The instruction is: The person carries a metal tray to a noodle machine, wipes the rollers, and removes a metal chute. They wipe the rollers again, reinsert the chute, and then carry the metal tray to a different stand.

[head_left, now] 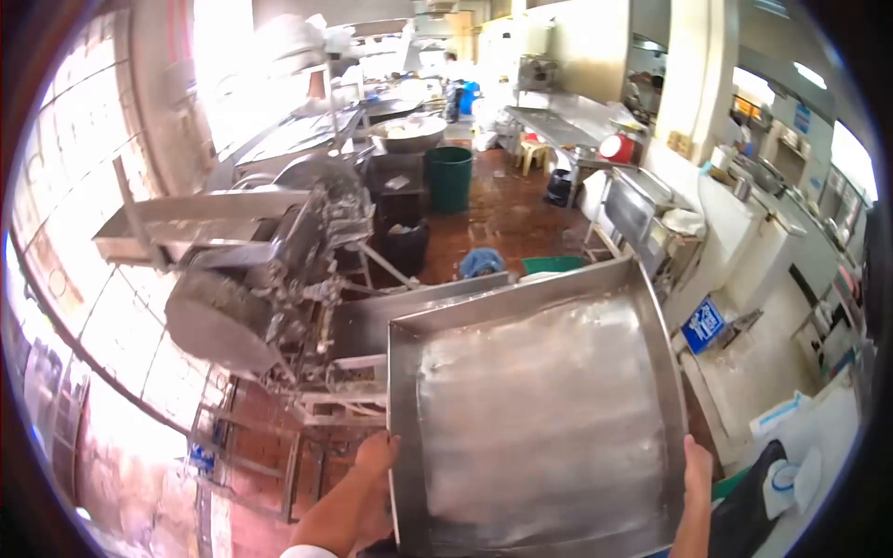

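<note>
A large, deep rectangular metal tray takes up the lower middle of the head view, its far end tilted slightly up to the right. Its floor is bare, shiny and scuffed. My left hand is closed on the left wall of the tray, with part of the fingers hidden behind it. On the opposite side, my right hand grips the right wall, thumb along the rim and the other fingers out of sight. Just left of the tray stands a metal machine with a round drum and a long trough.
Beyond the machine are a green bin, a dark bin and a wide bowl. A blue bundle lies behind the tray. Along the right run a steel table, a red scale and a white counter. The floor looks wet.
</note>
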{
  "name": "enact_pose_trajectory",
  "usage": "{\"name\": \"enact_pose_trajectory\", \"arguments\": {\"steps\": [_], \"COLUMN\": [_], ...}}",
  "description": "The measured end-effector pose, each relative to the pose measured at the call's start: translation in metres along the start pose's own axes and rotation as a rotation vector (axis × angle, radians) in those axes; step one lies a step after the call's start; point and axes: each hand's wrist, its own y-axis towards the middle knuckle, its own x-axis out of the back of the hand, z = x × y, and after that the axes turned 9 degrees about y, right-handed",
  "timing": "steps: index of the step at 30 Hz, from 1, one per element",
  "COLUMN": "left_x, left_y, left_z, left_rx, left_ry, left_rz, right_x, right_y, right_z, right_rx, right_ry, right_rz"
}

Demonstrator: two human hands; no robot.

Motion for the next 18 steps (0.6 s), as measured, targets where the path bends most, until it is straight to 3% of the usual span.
{"name": "enact_pose_trajectory", "arguments": {"steps": [2,6,8,14,16,18], "left_x": [0.006,-0.004,-0.001,-0.035,-0.026,-0.041], "left_y": [-0.030,-0.090,-0.128,-0.235,-0.278,-0.317], "left_z": [0.027,0.097,0.128,0.280,0.324,0.380], "left_rx": [0.020,0.153,0.206,0.388,0.565,0.555], "left_ry": [0.046,-0.018,-0.007,0.011,-0.110,-0.078], "left_rz": [0.013,0.050,0.049,0.104,0.202,0.159], "right_x": [-0.014,-0.054,-0.083,-0.175,-0.213,-0.255], "right_y": [-0.005,-0.022,-0.045,-0.143,-0.169,-0.204], "right_z": [-0.024,-0.064,-0.053,-0.057,-0.083,-0.089], "right_rx": [-0.269,-0.320,-0.400,-0.253,-0.257,-0.305], "right_ry": [0.003,0.049,-0.104,-0.249,-0.305,-0.253], "right_rz": [0.065,0.218,0.235,0.496,0.596,0.650]}}
